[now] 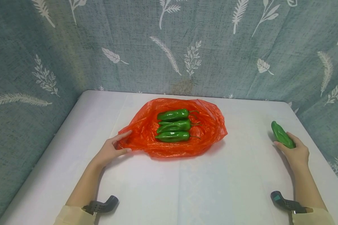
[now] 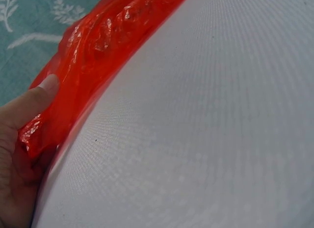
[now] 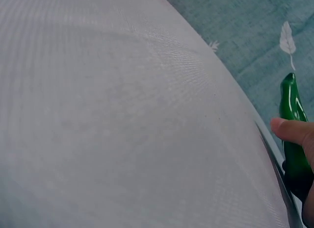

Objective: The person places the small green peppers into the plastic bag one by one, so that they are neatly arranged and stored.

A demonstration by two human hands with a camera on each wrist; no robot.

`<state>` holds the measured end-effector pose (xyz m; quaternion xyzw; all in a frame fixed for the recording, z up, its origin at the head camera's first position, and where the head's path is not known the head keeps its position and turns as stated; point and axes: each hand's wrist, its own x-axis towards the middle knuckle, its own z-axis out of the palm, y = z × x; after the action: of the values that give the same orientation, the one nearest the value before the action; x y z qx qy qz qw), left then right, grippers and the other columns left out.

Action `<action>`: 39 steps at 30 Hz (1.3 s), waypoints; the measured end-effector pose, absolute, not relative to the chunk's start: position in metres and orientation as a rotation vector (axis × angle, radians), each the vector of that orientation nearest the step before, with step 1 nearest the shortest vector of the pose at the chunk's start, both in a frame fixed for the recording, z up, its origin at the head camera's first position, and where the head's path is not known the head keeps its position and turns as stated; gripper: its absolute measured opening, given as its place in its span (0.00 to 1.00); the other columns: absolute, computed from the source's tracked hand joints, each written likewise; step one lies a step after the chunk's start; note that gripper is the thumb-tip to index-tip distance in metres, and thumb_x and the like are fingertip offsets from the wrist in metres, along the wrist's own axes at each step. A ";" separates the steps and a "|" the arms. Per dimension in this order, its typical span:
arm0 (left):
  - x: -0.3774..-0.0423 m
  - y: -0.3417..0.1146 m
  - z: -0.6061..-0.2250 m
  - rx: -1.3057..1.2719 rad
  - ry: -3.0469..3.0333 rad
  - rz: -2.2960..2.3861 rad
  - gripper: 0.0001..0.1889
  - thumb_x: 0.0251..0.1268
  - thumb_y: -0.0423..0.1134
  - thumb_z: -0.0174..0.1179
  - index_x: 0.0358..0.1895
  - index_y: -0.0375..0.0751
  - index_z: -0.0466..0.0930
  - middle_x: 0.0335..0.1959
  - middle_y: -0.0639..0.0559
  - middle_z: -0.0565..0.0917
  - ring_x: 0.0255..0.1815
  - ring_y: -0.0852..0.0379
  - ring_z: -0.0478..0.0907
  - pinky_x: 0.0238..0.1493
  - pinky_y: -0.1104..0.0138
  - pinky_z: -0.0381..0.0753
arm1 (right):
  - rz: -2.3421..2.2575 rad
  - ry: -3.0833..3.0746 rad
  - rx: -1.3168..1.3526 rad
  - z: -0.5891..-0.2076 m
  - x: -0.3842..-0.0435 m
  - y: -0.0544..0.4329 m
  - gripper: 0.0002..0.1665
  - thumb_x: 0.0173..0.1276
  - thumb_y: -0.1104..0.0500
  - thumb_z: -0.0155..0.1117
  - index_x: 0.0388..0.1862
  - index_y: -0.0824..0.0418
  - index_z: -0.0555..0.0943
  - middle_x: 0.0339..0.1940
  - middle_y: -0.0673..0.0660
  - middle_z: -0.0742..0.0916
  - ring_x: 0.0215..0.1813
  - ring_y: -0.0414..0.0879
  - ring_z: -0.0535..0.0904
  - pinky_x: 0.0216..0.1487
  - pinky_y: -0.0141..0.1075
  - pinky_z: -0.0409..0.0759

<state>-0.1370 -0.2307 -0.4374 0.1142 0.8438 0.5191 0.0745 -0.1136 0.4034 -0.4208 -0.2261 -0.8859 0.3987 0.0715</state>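
Observation:
An orange-red plastic bag [image 1: 143, 142] lies spread on the table with several glossy green peppers [image 1: 174, 126] on it, their thin stems pointing right. At the bag's left end my left hand [image 1: 108, 151] holds the crumpled edge between thumb and fingers. The left wrist view shows the thumb over the red plastic [image 2: 93, 56], the other fingers partly hidden. Far to the right, my right hand [image 1: 297, 153] grips another green pepper [image 1: 281, 134] between thumb and fingers, its tip pointing away from me. In the right wrist view the thumb crosses this pepper [image 3: 290, 98].
A white table [image 1: 214, 187] spreads under both hands, with its right edge close to my right hand. Grey-green cloth [image 1: 140, 72] with white leaf prints hangs behind and at the sides. Dark straps with cameras [image 1: 101, 205] sit on both wrists.

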 end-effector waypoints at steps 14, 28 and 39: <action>-0.138 -0.230 -0.436 0.356 2.549 1.540 0.37 0.55 0.46 0.67 0.70 0.51 0.63 0.69 0.47 0.66 0.67 0.47 0.62 0.64 0.47 0.66 | 1.231 -2.639 -0.692 -0.421 -0.114 0.403 0.51 0.64 0.42 0.62 0.76 0.59 0.49 0.74 0.70 0.55 0.72 0.71 0.51 0.67 0.65 0.53; -0.138 -0.232 -0.438 0.350 2.530 1.555 0.38 0.55 0.47 0.68 0.70 0.52 0.63 0.69 0.48 0.66 0.68 0.47 0.61 0.64 0.48 0.66 | 1.244 -2.645 -0.724 -0.418 -0.115 0.401 0.51 0.64 0.42 0.62 0.76 0.59 0.48 0.74 0.71 0.54 0.72 0.71 0.50 0.67 0.65 0.53; -0.137 -0.232 -0.438 0.377 2.536 1.558 0.37 0.56 0.45 0.67 0.70 0.50 0.63 0.69 0.46 0.66 0.67 0.47 0.62 0.64 0.46 0.65 | 1.317 -2.607 -0.804 -0.407 -0.118 0.393 0.49 0.62 0.41 0.63 0.76 0.49 0.51 0.76 0.66 0.54 0.72 0.67 0.51 0.69 0.59 0.57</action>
<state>-0.1372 -0.2321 -0.4378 0.1254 0.8431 0.5182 0.0707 -0.1176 0.3931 -0.4068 -0.2649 -0.8593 0.4339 0.0560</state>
